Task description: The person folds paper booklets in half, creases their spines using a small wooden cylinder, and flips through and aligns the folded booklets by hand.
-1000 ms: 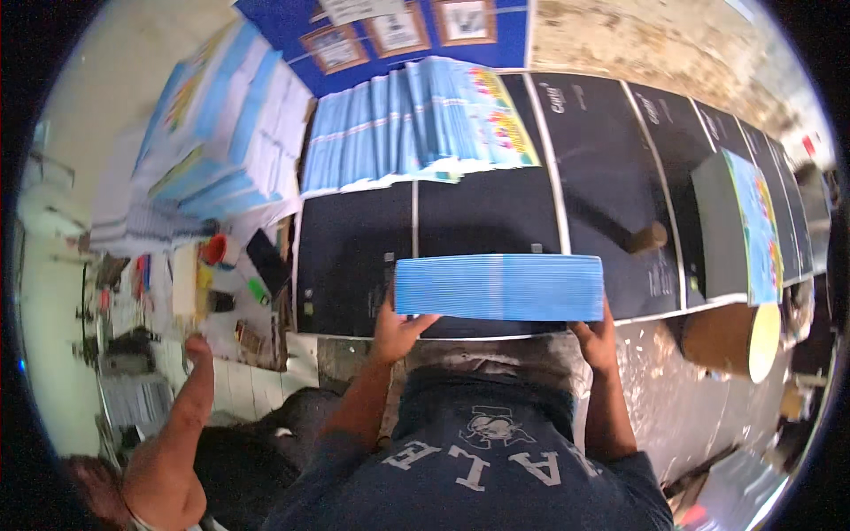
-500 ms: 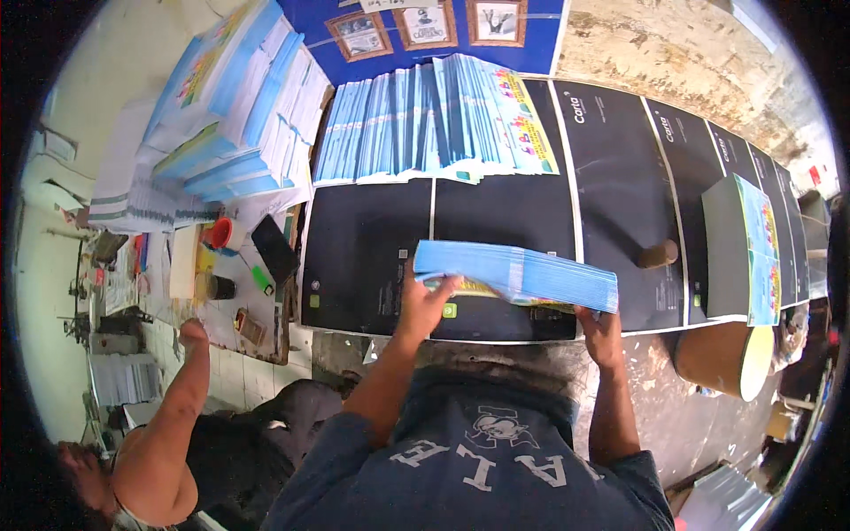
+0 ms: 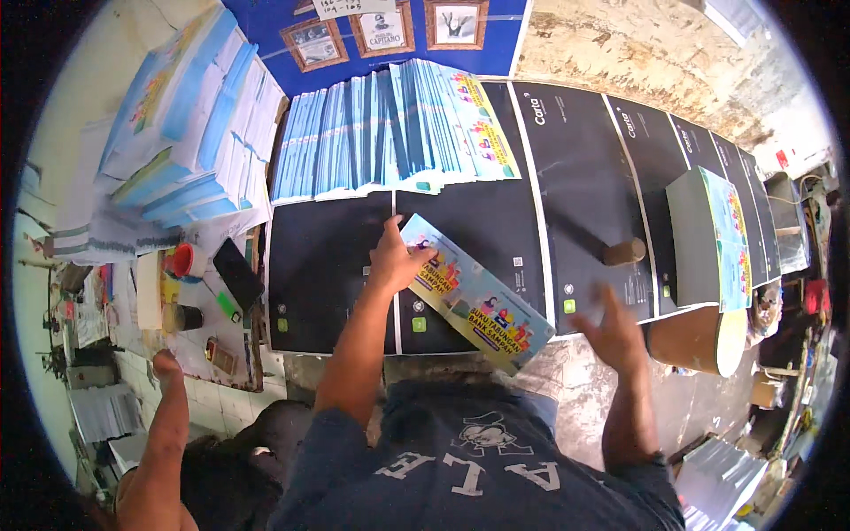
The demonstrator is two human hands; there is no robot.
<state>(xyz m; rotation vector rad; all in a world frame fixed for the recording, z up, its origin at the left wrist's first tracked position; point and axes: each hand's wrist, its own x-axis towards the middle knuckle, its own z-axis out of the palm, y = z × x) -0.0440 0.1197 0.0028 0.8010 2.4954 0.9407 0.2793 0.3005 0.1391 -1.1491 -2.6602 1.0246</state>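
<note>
My left hand (image 3: 398, 257) grips the upper left end of a stack of long printed booklets (image 3: 478, 296), light blue and yellow with cartoon figures. The stack slants down to the right, and its lower end reaches past the table's front edge. My right hand (image 3: 614, 333) is off the stack, to its right, with fingers apart and slightly blurred. Behind the left hand, a long row of similar booklets (image 3: 363, 133) leans fanned out across the back of the black-covered table (image 3: 469, 208).
A short brown cylinder (image 3: 624, 252) stands on the table. At the right is a tall stack of printed sheets (image 3: 726, 239). High paper piles (image 3: 190, 115) stand at the left, near a phone (image 3: 238, 273) and a red cup (image 3: 184, 260). Another person's arm (image 3: 168, 416) is at lower left.
The booklet stack has turned from its blue edges to its printed cover and now slants downward. My right hand has let go of it and opened. The view has shifted slightly right.
</note>
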